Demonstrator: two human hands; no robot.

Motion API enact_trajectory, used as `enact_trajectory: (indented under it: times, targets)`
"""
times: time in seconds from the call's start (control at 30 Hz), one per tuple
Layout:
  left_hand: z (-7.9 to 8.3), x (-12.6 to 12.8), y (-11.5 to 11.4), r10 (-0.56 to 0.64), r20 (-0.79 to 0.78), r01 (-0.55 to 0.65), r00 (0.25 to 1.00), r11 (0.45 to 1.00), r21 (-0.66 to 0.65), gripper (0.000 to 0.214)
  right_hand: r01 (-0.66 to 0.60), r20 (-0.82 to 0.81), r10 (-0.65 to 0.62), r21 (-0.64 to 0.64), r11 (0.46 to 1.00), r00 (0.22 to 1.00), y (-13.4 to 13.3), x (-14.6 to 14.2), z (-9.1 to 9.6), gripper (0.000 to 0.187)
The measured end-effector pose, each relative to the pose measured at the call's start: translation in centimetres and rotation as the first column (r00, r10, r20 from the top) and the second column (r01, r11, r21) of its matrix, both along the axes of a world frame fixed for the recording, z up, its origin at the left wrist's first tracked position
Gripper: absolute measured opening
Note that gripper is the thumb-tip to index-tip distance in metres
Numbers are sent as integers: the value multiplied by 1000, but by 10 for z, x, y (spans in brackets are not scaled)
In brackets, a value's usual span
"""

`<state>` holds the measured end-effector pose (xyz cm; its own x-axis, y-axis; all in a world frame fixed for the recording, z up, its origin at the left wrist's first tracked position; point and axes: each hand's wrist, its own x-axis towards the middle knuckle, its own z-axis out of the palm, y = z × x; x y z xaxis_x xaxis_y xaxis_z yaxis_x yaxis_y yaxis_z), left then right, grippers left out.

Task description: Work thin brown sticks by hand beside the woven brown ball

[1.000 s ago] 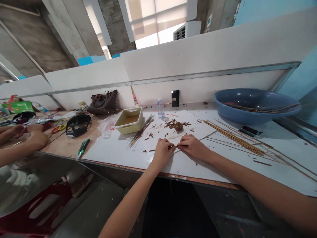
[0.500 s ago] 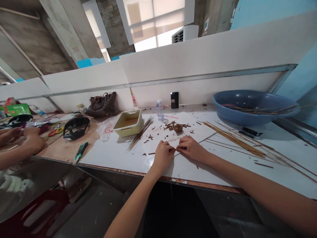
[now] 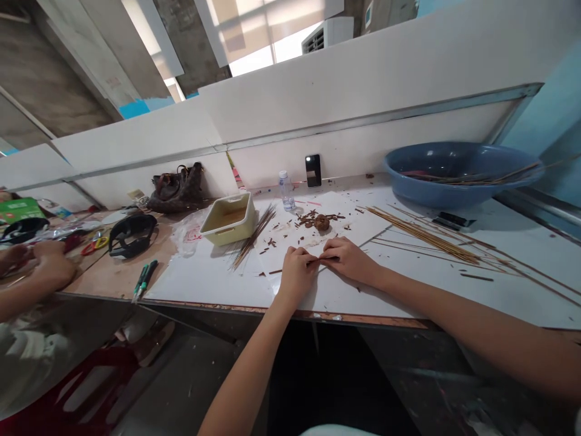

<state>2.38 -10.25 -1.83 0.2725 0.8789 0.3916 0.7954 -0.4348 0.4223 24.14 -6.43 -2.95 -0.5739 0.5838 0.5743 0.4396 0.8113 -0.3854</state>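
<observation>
I log the left hand [image 3: 297, 275] and right hand [image 3: 347, 260] together on the white board [image 3: 218, 281] at the table's near edge, the fingers [image 3: 313, 261] of both closed in a pinch on a thin brown stick [image 3: 290, 269]. Beyond them sit a round brown lump [image 3: 322, 222] and scattered brown chips [image 3: 308, 215], so some work looks done. Much appears left: long sticks [image 3: 422, 236] lie spread to the right, another bunch [image 3: 254, 242] lies by the yellow tray [image 3: 227, 233], and more lie in the blue basin [image 3: 436, 191].
</observation>
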Motion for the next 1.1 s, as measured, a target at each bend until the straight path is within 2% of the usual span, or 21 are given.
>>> enact_trajectory:
  times: [0.17, 0.3, 0.37, 0.43, 0.53, 0.63, 0.73, 0.87, 0.97, 1.1]
  targets:
    - [7, 2, 0, -29, -76, 30, 997, 999, 15, 16, -32, 56, 31, 26, 999, 998, 1, 0, 1, 23]
    - [9, -2, -1, -3, -133, 7, 991, 1000, 30, 13, -3, 99, -2, 52, 999, 995, -2, 0, 3, 24]
    - [11, -5, -3, 35, -154, -24, 987, 997, 72, 26, 28, 113, -36, 68, 997, 993, -3, -1, 2, 24]
    - [15, -9, -8, 82, -162, -66, 983, 993, 101, 39, 55, 123, -63, 75, 996, 990, -4, -3, 2, 24]
    - [19, -12, -21, 116, -179, -101, 977, 991, 90, 35, 72, 149, -83, 82, 994, 985, -5, -4, 3, 22]
    - [12, -12, -38, 107, -247, -96, 963, 994, 55, 39, 115, 192, -133, 103, 988, 972, -11, -7, 6, 21]
    - [-4, -8, -50, 122, -347, -127, 930, 992, 8, 48, 158, 254, -181, 107, 982, 950, -26, -13, 5, 35]
    - [-18, -6, -54, 130, -453, -162, 882, 986, -32, 56, 162, 393, -194, 112, 980, 899, -51, -23, -7, 60]
    - [-18, -7, -50, 111, -495, -157, 862, 986, -52, 59, 206, 462, -234, 111, 972, 855, -57, -31, -16, 73]
    - [-6, -8, -34, 85, -498, -159, 863, 981, -108, 60, 220, 478, -223, 63, 973, 850, -42, -36, -14, 74]
